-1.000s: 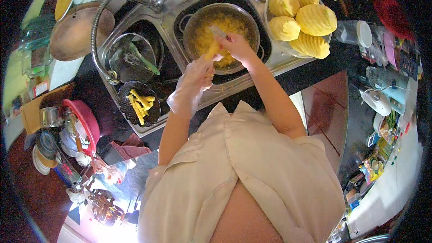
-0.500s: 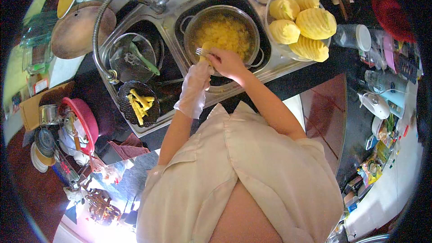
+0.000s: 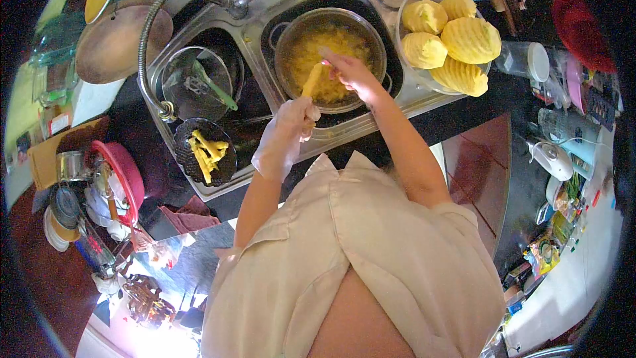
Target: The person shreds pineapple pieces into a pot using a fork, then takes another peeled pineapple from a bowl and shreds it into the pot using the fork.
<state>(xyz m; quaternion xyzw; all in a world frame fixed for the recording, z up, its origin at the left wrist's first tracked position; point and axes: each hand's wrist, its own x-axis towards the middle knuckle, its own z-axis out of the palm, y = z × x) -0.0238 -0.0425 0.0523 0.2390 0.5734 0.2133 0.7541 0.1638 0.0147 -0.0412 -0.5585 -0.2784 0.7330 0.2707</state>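
pot (image 3: 282, 71): round, metal, yellow pulp (image 3: 301, 56) inside
pineapple stick (image 3: 313, 81): long, tilted, over pot's near side
fork (image 3: 326, 53): blurred, over pot's middle

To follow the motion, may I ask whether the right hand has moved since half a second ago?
Yes, the right hand has moved forward and rightward relative to the faucet.

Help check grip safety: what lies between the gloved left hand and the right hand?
A yellow stick, gripped by the left hand; the head view shows it.
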